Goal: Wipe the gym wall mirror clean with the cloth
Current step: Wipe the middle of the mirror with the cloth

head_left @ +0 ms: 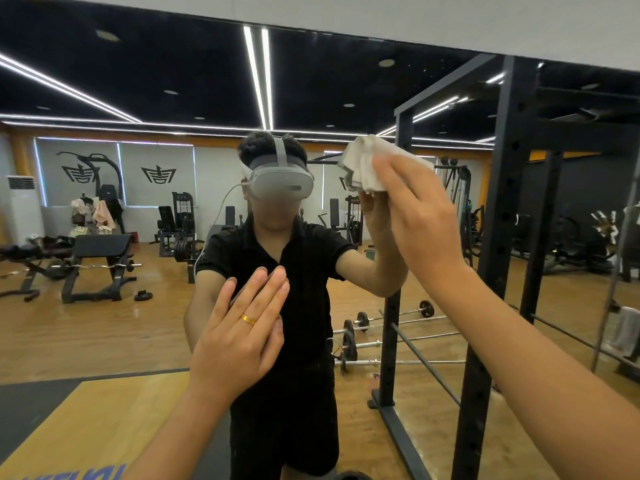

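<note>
Pressing cloth (367, 164) on mirror (104, 323): right hand (419, 220) flat, left hand (239, 334) touching.

The mirror (114, 323) left of my left hand (242, 337) is bare glass as far as I can see, so a hand could sweep there freely. Between my hands lies another open stretch of glass. Above the cloth (367, 164), which sits under my right hand (419, 216), the glass runs up to the white wall (450, 15), and there it ends. To the right, a black rack upright (502, 202) with crossbars stands close by my right forearm and narrows that side. I cannot tell how much of it is only reflection.
</note>
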The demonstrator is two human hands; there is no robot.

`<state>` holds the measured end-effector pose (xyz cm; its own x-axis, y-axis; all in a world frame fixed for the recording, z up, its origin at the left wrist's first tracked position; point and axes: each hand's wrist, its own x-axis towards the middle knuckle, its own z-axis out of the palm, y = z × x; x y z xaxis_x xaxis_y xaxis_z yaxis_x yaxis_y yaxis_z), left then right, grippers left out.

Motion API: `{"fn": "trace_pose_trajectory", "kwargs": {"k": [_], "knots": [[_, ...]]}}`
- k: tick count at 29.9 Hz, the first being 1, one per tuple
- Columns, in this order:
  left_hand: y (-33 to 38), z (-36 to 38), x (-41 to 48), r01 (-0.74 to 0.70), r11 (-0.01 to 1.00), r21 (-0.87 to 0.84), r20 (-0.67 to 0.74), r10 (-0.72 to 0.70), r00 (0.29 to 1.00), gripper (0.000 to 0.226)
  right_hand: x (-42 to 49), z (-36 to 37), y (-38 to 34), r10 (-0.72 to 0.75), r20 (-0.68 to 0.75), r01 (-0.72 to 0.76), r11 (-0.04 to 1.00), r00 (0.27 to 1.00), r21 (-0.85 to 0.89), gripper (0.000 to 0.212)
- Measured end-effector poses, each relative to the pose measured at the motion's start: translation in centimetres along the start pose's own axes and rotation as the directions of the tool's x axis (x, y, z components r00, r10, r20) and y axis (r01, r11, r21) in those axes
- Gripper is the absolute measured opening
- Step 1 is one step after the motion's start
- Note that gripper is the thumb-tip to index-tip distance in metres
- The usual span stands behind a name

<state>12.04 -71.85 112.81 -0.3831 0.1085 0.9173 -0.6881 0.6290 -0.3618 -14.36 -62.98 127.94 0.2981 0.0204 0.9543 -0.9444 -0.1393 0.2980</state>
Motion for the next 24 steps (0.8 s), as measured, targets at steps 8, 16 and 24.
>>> {"fn": "trace_pose_trajectory", "kwargs": {"k": [8, 16, 24], "knots": [[0.0, 0.2, -0.1, -0.01, 1.0, 0.015, 0.006, 0.01, 1.0, 0.051, 1.1, -0.4, -0.1, -0.014, -0.007, 0.013, 0.992, 1.0, -0.129, 0.042], [-0.1, 0.2, -0.2, -0.001, 1.0, 0.018, 0.014, 0.001, 1.0, 0.051, -1.7, -0.8, 3.5, 0.163, -0.042, -0.156, 0.978, 0.986, 0.138, 0.039], [0.0, 0.2, -0.2, -0.005, 0.999, 0.031, 0.025, 0.004, 1.0, 0.049, -2.4, -2.3, 6.3, -0.222, 0.028, 0.223, 0.961, 0.975, -0.164, 0.034]]}}
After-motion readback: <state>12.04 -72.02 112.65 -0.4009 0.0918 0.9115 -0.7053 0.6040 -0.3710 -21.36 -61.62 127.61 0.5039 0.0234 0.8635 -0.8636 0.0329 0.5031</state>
